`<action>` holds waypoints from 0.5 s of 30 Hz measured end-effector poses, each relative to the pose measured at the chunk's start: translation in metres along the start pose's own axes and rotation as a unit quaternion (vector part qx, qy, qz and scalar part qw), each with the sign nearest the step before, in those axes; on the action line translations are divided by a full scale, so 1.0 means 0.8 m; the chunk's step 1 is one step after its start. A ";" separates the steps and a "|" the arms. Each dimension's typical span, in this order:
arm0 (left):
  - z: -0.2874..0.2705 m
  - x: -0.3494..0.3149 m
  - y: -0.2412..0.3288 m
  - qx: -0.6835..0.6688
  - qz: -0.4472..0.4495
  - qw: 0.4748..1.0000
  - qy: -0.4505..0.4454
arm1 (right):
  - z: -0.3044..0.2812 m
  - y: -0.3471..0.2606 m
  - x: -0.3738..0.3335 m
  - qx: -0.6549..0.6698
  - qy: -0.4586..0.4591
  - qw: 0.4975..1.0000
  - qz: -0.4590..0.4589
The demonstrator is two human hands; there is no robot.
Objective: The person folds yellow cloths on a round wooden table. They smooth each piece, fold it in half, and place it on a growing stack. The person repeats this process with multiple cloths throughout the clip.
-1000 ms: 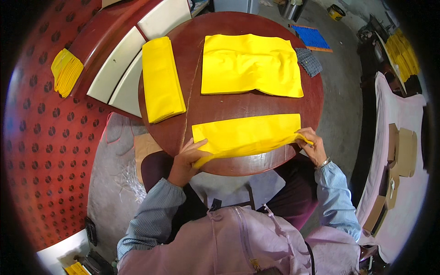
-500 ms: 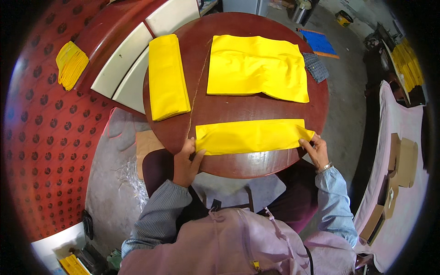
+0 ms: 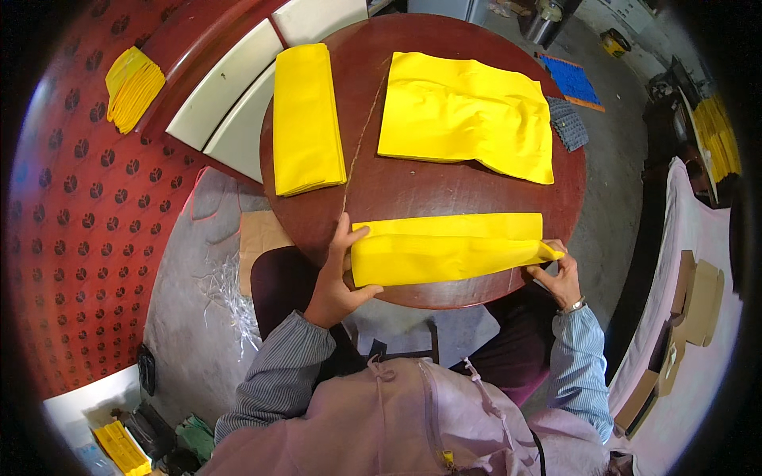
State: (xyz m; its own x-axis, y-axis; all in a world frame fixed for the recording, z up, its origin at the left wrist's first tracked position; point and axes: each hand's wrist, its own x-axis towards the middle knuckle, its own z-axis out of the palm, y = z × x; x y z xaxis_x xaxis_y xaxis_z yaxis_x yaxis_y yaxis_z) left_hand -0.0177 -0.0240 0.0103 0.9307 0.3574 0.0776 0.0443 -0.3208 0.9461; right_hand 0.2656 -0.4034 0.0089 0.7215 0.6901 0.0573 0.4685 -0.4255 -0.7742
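Observation:
A long folded yellow fabric sheet (image 3: 448, 262) lies near the front edge of the round red-brown table, its near layer lifted away from the far strip. My left hand (image 3: 337, 278) is round its left end, thumb by the near corner and a finger near the fold; some fingertips are hidden. At the other end my right hand (image 3: 559, 276) pinches the raised right corner between thumb and fingers. Beyond them lies a wide, wrinkled yellow sheet (image 3: 468, 115). A stack of narrow folded yellow sheets (image 3: 308, 119) rests at the table's left.
The round table (image 3: 397, 194) has a crack running across its left part. A grey textured pad (image 3: 567, 123) sits at its right rim. Cream-panelled red furniture (image 3: 226, 75) adjoins the left side. Opened cardboard boxes (image 3: 690, 309) lie on pink cloth at right.
The near layer of the sheet has risen into a fold, showing the strip behind it. My left hand's fingers have spread more along the left end. The whole view has shifted slightly.

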 end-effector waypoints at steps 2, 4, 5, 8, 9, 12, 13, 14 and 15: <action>-0.007 -0.005 0.001 0.139 0.032 0.989 -0.024 | -0.001 0.001 0.001 0.010 -0.018 1.000 0.008; -0.004 -0.014 0.003 0.139 0.031 0.990 -0.002 | -0.004 0.003 0.007 -0.014 -0.045 0.997 -0.063; -0.004 -0.017 0.003 0.136 0.026 0.990 0.011 | -0.004 0.003 0.007 -0.009 -0.049 0.996 -0.076; -0.006 -0.013 -0.002 0.174 0.116 0.978 -0.017 | 0.000 0.003 0.006 0.017 -0.040 0.997 -0.067; -0.006 -0.010 -0.004 0.180 0.134 0.974 -0.013 | 0.001 0.003 0.006 0.011 -0.032 0.998 -0.061; -0.008 -0.002 -0.009 0.162 0.118 0.979 0.019 | 0.002 0.000 0.004 -0.010 -0.021 0.998 -0.057; -0.011 0.001 -0.011 0.154 0.098 0.983 0.004 | 0.001 -0.001 0.003 -0.012 -0.023 0.998 -0.060; -0.014 0.003 -0.013 0.147 0.078 0.986 -0.013 | 0.001 -0.002 0.003 -0.022 -0.025 0.997 -0.063; -0.017 0.004 -0.015 0.169 0.091 0.981 -0.033 | 0.000 -0.002 0.003 -0.031 -0.027 0.997 -0.066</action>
State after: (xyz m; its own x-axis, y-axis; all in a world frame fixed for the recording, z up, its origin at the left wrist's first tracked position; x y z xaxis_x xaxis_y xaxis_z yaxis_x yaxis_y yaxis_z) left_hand -0.0201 -0.0072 0.0034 0.9551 0.2135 0.2052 -0.0175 -0.6511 0.7588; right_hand 0.2667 -0.4008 0.0101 0.6231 0.7727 0.1213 0.5899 -0.3625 -0.7215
